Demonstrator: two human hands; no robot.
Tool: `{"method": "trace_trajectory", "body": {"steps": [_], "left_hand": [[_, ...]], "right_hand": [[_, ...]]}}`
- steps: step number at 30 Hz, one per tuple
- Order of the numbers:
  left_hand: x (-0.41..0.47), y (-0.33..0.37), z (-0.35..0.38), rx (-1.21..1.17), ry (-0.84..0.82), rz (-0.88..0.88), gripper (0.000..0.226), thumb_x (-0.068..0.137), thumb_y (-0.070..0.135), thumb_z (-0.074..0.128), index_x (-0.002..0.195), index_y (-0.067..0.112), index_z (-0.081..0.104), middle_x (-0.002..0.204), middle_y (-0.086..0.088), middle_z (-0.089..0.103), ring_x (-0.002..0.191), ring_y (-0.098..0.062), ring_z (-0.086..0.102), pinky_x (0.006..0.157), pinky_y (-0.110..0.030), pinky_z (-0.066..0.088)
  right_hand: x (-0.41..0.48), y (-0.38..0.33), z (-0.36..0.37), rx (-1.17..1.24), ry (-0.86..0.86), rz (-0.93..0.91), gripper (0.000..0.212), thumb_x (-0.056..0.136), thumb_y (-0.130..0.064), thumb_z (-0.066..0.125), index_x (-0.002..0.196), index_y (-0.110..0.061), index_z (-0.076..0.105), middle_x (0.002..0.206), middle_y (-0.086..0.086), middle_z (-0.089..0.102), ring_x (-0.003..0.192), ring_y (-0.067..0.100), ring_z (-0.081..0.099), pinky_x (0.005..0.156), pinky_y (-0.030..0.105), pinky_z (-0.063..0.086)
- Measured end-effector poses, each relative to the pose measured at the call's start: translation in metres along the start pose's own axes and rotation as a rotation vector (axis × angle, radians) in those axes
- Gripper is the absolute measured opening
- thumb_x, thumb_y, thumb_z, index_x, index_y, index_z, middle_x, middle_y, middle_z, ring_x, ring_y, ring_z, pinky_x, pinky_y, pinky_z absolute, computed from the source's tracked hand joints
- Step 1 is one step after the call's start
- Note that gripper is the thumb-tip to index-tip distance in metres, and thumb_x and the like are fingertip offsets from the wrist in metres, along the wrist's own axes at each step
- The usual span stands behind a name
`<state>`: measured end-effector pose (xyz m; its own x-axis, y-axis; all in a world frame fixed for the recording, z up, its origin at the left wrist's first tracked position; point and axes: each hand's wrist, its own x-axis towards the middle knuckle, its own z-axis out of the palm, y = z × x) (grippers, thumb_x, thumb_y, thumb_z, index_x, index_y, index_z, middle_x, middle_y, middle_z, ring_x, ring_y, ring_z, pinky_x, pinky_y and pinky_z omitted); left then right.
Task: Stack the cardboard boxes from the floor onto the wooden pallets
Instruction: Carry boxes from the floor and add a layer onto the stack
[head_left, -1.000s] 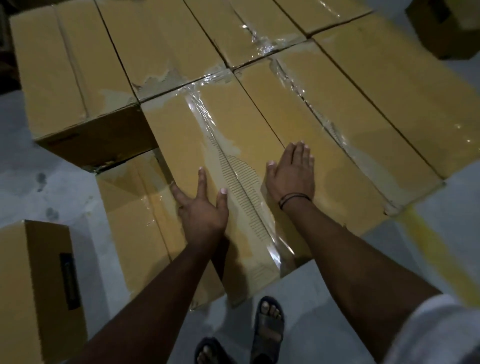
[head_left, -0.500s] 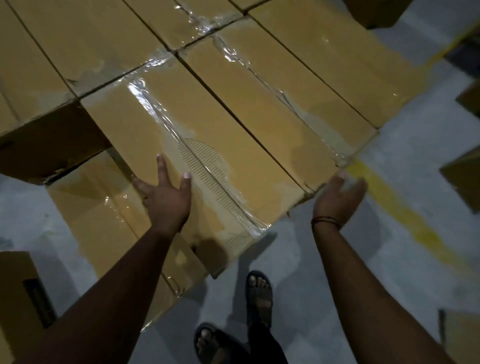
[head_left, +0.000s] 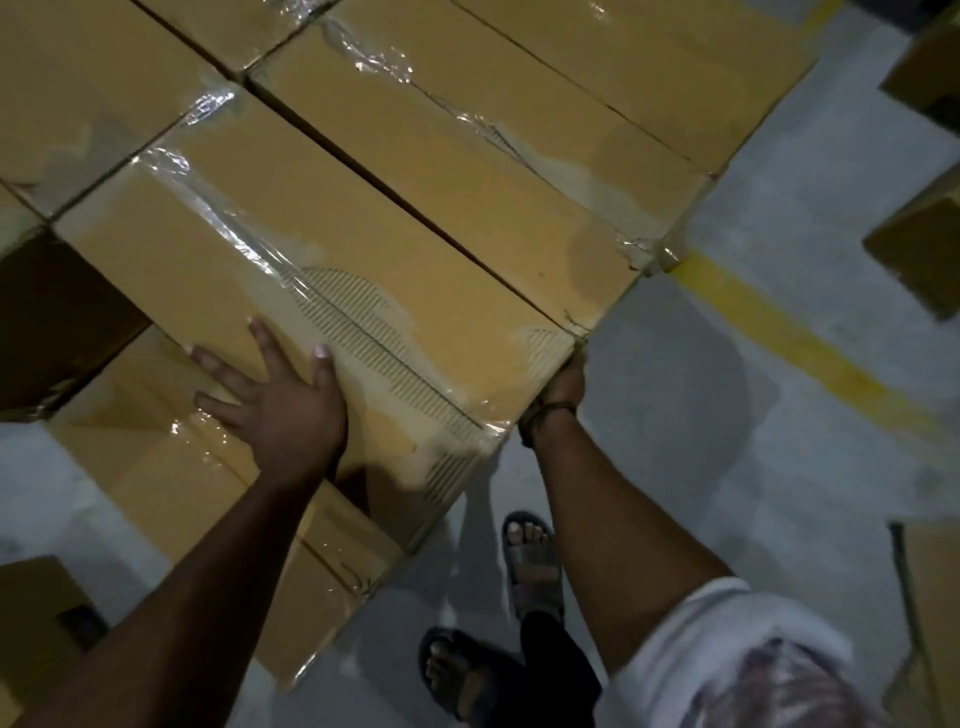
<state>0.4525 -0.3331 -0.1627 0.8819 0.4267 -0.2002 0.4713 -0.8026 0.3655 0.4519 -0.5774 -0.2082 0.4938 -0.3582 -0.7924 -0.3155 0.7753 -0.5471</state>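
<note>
**Now squaring the torn-tape box (head_left: 363, 270)**

Fingers spread, the left hand (head_left: 275, 400) is pressing flat on the box's top, beside its left edge. The right hand (head_left: 565, 382) is sitting under its near right corner, fingers hidden, so I cannot tell its grip. The box is lying on a lower carton (head_left: 171, 467), long axis running away and leftward from both hands. No writing is showing legibly.

The near box (head_left: 332, 291) lies atop a lower box (head_left: 156, 467), a neighbouring box (head_left: 467, 171) just beside its right, floor (head_left: 727, 415) before them.
</note>
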Motion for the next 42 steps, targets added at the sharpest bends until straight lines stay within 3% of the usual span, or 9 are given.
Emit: {"method": "trace_trajectory", "body": {"steps": [4, 9, 11, 13, 16, 24, 35, 38, 42], "left_hand": [[-0.001, -0.003, -0.001, 0.007, -0.022, -0.004, 0.077, 0.099, 0.072, 0.022, 0.163, 0.036, -0.004, 0.166, -0.022, -0.023, 0.150, -0.055, -0.011, 0.121, -0.062, -0.005], [-0.003, -0.001, -0.004, 0.008, -0.038, 0.000, 0.078, 0.101, 0.071, 0.018, 0.163, 0.033, -0.008, 0.164, -0.025, -0.026, 0.152, -0.054, -0.008, 0.122, -0.061, -0.002], [-0.005, 0.001, -0.005, -0.019, -0.027, -0.019, 0.077, 0.102, 0.068, 0.025, 0.164, 0.032, -0.001, 0.166, -0.022, -0.025, 0.150, -0.055, -0.003, 0.122, -0.061, 0.003], [-0.007, 0.002, -0.007, -0.047, -0.023, -0.029, 0.076, 0.102, 0.068, 0.029, 0.164, 0.034, 0.002, 0.167, -0.017, -0.026, 0.150, -0.056, -0.002, 0.121, -0.063, 0.007], [-0.007, 0.001, -0.007, -0.126, -0.041, -0.010, 0.077, 0.101, 0.069, 0.032, 0.164, 0.038, 0.001, 0.166, -0.011, -0.031, 0.150, -0.056, -0.006, 0.120, -0.067, 0.009], [-0.011, -0.001, -0.011, -0.294, -0.033, 0.127, 0.079, 0.092, 0.064, 0.061, 0.160, 0.044, 0.026, 0.164, 0.005, -0.038, 0.155, -0.043, -0.013, 0.116, -0.064, 0.028], [-0.010, -0.009, -0.025, -0.129, -0.194, 0.125, 0.079, 0.096, 0.071, 0.044, 0.161, 0.050, 0.005, 0.156, 0.006, -0.049, 0.147, -0.041, -0.030, 0.120, -0.062, 0.013], [-0.015, -0.018, -0.060, 0.078, -0.329, 0.202, 0.081, 0.095, 0.078, 0.035, 0.159, 0.051, -0.008, 0.160, 0.002, -0.044, 0.152, -0.047, -0.020, 0.122, -0.069, 0.001], [-0.062, -0.015, -0.138, 0.206, -0.303, 0.202, 0.076, 0.098, 0.074, 0.028, 0.162, 0.044, -0.001, 0.169, -0.003, -0.023, 0.156, -0.040, -0.012, 0.122, -0.067, -0.003]], "right_hand": [[-0.006, -0.010, -0.016, -0.152, 0.098, 0.019, 0.052, 0.107, -0.054, 0.031, 0.138, -0.018, 0.053, 0.131, 0.003, 0.060, 0.124, 0.029, 0.055, 0.095, 0.033, 0.045], [-0.005, -0.078, -0.015, -0.478, 0.399, -0.588, 0.060, 0.108, -0.045, 0.035, 0.155, -0.008, 0.036, 0.161, 0.010, 0.036, 0.148, 0.026, 0.034, 0.119, 0.033, 0.027], [-0.015, -0.099, 0.010, -0.842, 0.414, -0.860, 0.066, 0.106, -0.045, 0.033, 0.159, -0.007, 0.025, 0.167, 0.012, 0.018, 0.155, 0.027, 0.015, 0.124, 0.035, 0.013], [-0.022, -0.093, 0.043, -1.381, 0.255, -1.101, 0.076, 0.101, -0.053, 0.023, 0.159, -0.005, 0.021, 0.167, 0.018, 0.014, 0.155, 0.037, 0.009, 0.124, 0.049, 0.006], [-0.025, -0.047, 0.077, -2.010, -0.115, -1.061, 0.086, 0.095, -0.065, 0.007, 0.162, -0.010, 0.008, 0.168, 0.018, 0.001, 0.155, 0.038, -0.003, 0.123, 0.058, -0.002], [-0.014, -0.037, 0.074, -2.093, -0.154, -1.109, 0.076, 0.099, -0.060, 0.005, 0.162, -0.018, -0.002, 0.169, 0.010, -0.004, 0.156, 0.031, -0.005, 0.126, 0.048, -0.003], [-0.028, -0.035, 0.078, -2.179, -0.151, -1.004, 0.077, 0.099, -0.058, 0.001, 0.162, -0.015, 0.001, 0.169, 0.013, 0.000, 0.155, 0.036, 0.000, 0.124, 0.050, 0.000], [-0.059, -0.052, 0.090, -2.282, -0.236, -0.875, 0.075, 0.102, -0.057, 0.007, 0.162, -0.013, -0.001, 0.170, 0.013, -0.004, 0.155, 0.037, -0.003, 0.125, 0.054, 0.002], [-0.152, -0.066, 0.126, -2.328, -0.478, -0.970, 0.068, 0.105, -0.051, 0.018, 0.162, -0.015, 0.006, 0.170, 0.011, -0.001, 0.155, 0.037, -0.001, 0.125, 0.054, 0.002]]}}
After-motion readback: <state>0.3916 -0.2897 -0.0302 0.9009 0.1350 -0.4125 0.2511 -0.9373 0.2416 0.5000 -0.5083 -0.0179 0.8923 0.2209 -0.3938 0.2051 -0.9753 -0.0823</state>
